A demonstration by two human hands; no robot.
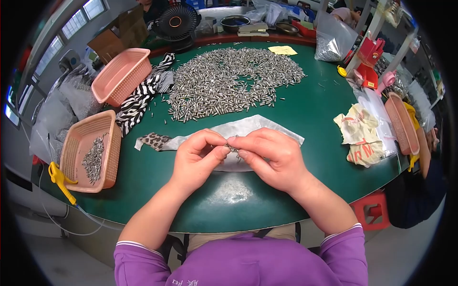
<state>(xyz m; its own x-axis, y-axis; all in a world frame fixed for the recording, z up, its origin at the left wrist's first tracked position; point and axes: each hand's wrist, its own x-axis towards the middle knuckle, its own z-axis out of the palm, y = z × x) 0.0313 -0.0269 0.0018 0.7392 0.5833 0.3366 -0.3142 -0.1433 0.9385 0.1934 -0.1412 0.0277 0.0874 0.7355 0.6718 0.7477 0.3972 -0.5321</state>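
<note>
My left hand (199, 156) and my right hand (275, 156) meet above a pale grey cloth (279, 125), thumb and forefinger pinched on each. Between the fingertips show small silvery metal parts (234, 149); their exact shape is mostly covered. A few seem to sit under the right fingers. Beyond the hands, a wide heap of small cylindrical metal parts (210, 90) spreads over the green table (315, 107). A leopard-print cloth (155, 141) lies left of my left hand, against the grey cloth.
At left stand a pink basket (114, 148) holding some metal parts, another pink basket (136, 71), zebra-print cloth (138, 102) and a yellow air gun (59, 178). A black fan (175, 24) is behind. Crumpled printed cloth (360, 133) and a narrow pink basket (401, 124) lie right, near another person.
</note>
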